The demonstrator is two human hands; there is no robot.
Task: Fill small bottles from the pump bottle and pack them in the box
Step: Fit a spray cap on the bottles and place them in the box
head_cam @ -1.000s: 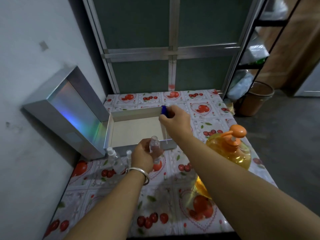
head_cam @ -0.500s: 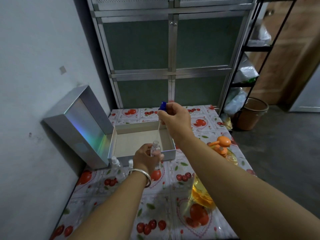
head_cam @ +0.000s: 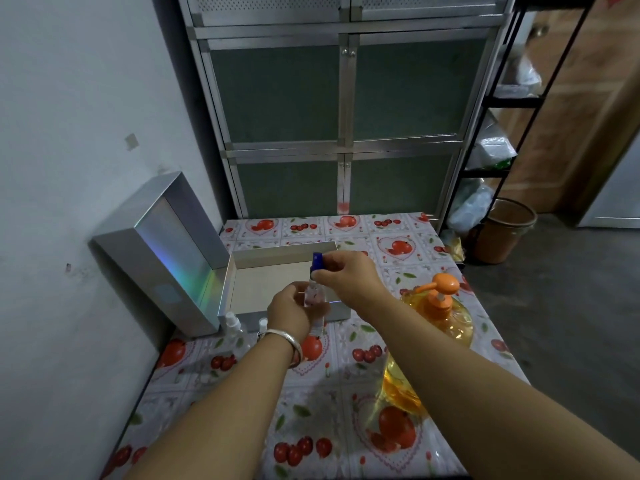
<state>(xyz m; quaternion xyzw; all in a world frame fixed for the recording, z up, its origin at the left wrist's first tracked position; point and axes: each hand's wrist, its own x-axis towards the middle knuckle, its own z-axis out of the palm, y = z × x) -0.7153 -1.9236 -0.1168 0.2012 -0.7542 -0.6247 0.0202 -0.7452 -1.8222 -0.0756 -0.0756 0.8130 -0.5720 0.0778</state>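
Note:
My left hand (head_cam: 292, 308) grips a small clear bottle (head_cam: 316, 296) upright in front of the silver box (head_cam: 239, 263). Directly above it, my right hand (head_cam: 348, 273) pinches a blue spray cap (head_cam: 317, 261) sitting at the bottle's neck. The box stands open, its inside bare where I can see it, and its lid (head_cam: 166, 251) leans against the wall on the left. The pump bottle (head_cam: 438, 313) with orange pump head and yellow liquid stands to the right, partly behind my right forearm. Two more small clear bottles (head_cam: 232, 323) stand left of my left wrist.
The table carries a fruit-patterned cloth (head_cam: 311, 427). A metal cabinet (head_cam: 343, 109) rises behind the table. A grey wall runs along the left. A black rack with bags (head_cam: 491, 150) and a brown bucket (head_cam: 502, 230) stand on the floor to the right.
My right hand has lowered the blue cap, with its dip tube, from above the box down onto the small bottle held in my left hand. The view has tilted upward.

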